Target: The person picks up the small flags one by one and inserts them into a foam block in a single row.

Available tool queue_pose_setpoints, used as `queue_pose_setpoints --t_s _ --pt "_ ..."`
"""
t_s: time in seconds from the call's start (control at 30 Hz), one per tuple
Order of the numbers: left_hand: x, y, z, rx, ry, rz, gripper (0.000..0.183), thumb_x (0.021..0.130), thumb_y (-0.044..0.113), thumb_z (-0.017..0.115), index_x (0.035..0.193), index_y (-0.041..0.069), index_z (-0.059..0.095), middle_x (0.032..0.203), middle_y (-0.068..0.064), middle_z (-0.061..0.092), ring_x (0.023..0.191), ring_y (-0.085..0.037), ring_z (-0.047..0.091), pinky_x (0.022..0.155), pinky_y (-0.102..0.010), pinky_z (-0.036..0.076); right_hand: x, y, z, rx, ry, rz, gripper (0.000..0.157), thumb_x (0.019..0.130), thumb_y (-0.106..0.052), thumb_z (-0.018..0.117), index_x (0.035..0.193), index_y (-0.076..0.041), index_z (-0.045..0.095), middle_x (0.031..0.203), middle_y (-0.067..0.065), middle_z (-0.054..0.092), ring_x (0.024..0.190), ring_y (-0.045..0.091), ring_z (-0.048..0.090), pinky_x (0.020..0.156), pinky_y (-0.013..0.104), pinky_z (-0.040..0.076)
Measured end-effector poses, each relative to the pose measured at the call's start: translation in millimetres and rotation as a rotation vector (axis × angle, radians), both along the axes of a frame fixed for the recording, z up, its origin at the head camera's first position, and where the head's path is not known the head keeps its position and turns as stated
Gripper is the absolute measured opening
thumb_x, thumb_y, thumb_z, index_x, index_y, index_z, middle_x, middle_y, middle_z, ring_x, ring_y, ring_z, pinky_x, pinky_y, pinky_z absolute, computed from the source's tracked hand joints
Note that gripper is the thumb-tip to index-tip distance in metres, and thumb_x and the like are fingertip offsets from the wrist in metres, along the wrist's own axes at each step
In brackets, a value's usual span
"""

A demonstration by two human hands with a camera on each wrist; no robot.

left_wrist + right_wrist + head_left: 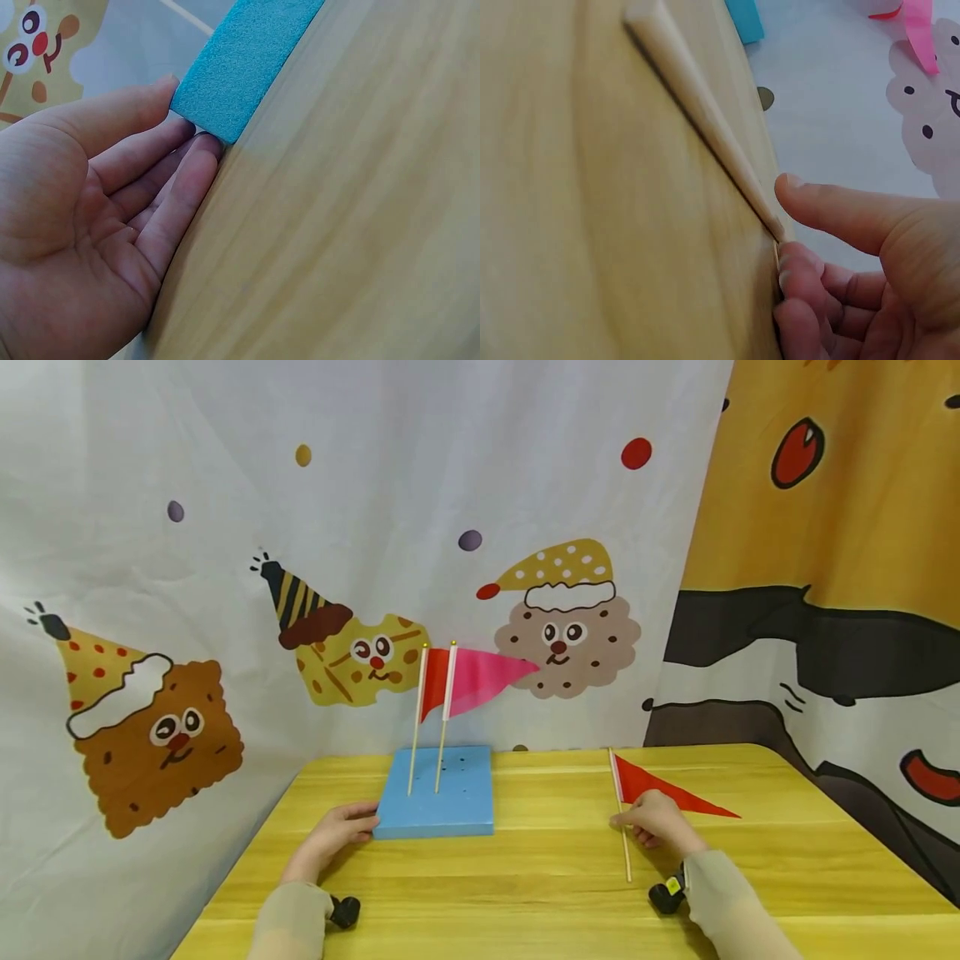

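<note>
A blue foam block (438,827) lies on the table with two pennants standing upright in it. One is a red pennant (433,681), the other a pink pennant (487,677). My left hand (337,835) touches the block's front left corner, its thumb (135,111) at the upper edge and fingertips against the side. To the right, a loose red pennant (663,787) lies flat on its wooden stick (705,112). My right hand (660,821) is over that stick, fingers beside it; in the right wrist view its thumb (832,210) stands apart from the stick.
The block has several small dark holes (462,760) in its top. Under everything is a yellow wooden table (555,877), its far edge close to a printed cartoon curtain (420,485). Dark wrist cameras (345,912) sit on both sleeves.
</note>
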State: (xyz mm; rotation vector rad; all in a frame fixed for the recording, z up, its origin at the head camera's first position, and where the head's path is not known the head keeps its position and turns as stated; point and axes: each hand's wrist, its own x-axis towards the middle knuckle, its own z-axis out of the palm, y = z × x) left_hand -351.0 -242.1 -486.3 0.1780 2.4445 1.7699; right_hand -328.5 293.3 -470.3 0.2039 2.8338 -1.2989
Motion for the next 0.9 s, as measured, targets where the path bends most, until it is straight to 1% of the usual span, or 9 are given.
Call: queue_pose_setpoints --t_s 0.1,0.2,0.37,0.47,0.63,0.7,0.8,0.83,0.9 --pt "1.0 0.2 0.3 0.004 0.004 0.009 0.052 0.093 0.014 0.067 0.136 -0.010 0.049 0.137 -0.029 0.048 0.112 -0.035 0.059 0.086 -0.039 0.055 -0.2 -1.2 -0.3 0.016 0.018 0.015 0.043 0.073 -0.022 0.085 0.051 -0.011 0.049 0.046 0.001 0.044 0.041 0.013 0.045 0.040 0.024 0.044" --pt "1.1 0.4 -0.2 0.002 0.004 0.008 0.051 0.094 0.014 0.066 0.136 -0.010 0.049 0.137 -0.030 0.047 0.113 -0.036 0.058 0.086 -0.039 0.055 0.0 -1.6 -1.3 0.024 0.035 0.009 0.041 0.073 -0.018 0.084 0.050 -0.010 0.051 0.045 0.000 0.044 0.040 0.013 0.044 0.039 0.025 0.045" --pt "0.1 1.5 -1.3 0.003 0.003 0.010 0.052 0.093 0.014 0.066 0.136 -0.011 0.049 0.137 -0.030 0.048 0.111 -0.035 0.059 0.085 -0.039 0.055 0.3 -1.0 -3.0 0.012 0.034 0.004 0.040 0.074 -0.012 0.077 0.048 -0.011 0.047 0.044 0.000 0.044 0.038 0.014 0.044 0.038 0.025 0.045" --pt "-1.0 1.1 -2.2 0.007 0.005 0.015 0.052 0.093 0.014 0.067 0.135 -0.011 0.050 0.136 -0.030 0.049 0.110 -0.034 0.060 0.085 -0.039 0.055 -0.3 -1.4 -3.1 0.008 0.038 -0.005 0.037 0.072 -0.011 0.075 0.047 -0.010 0.048 0.043 0.000 0.044 0.037 0.014 0.043 0.038 0.024 0.045" --pt "0.1 -0.5 -2.1 0.001 0.007 0.006 0.052 0.093 0.014 0.066 0.136 -0.010 0.050 0.137 -0.029 0.048 0.111 -0.035 0.059 0.085 -0.039 0.055 0.1 -2.1 -1.9 0.020 0.055 -0.024 0.033 0.070 -0.011 0.074 0.047 -0.008 0.051 0.044 0.001 0.046 0.037 0.015 0.045 0.038 0.027 0.047" --pt "0.6 -0.7 -2.0 0.001 0.012 -0.005 0.053 0.094 0.014 0.066 0.136 -0.011 0.049 0.136 -0.030 0.048 0.111 -0.035 0.059 0.085 -0.040 0.055 0.9 -1.6 -0.8 0.016 0.058 -0.030 0.033 0.072 -0.011 0.073 0.048 -0.008 0.051 0.045 0.002 0.048 0.038 0.016 0.048 0.039 0.029 0.048" --pt "0.4 -0.7 -2.6 0.010 0.013 -0.009 0.053 0.093 0.014 0.067 0.135 -0.013 0.048 0.135 -0.030 0.049 0.109 -0.034 0.060 0.085 -0.040 0.055 2.9 1.1 1.3 -0.035 0.058 -0.032 0.033 0.075 -0.009 0.069 0.048 -0.008 0.049 0.046 0.003 0.048 0.039 0.018 0.051 0.040 0.029 0.048" --pt "0.0 -0.8 -2.7 0.011 0.013 -0.011 0.053 0.093 0.014 0.067 0.135 -0.013 0.048 0.135 -0.031 0.049 0.109 -0.034 0.060 0.085 -0.040 0.055 3.6 2.3 1.6 -0.055 0.056 -0.030 0.033 0.077 -0.009 0.069 0.049 -0.007 0.052 0.046 0.004 0.051 0.040 0.019 0.052 0.040 0.029 0.049" --pt "-0.4 -1.2 -3.1 0.014 0.012 -0.003 0.053 0.093 0.014 0.067 0.135 -0.012 0.049 0.135 -0.030 0.049 0.109 -0.034 0.060 0.084 -0.039 0.056 4.5 5.8 1.9 -0.139 0.034 -0.019 0.027 0.079 -0.008 0.067 0.054 -0.002 0.058 0.050 0.006 0.056 0.043 0.020 0.056 0.041 0.029 0.050"
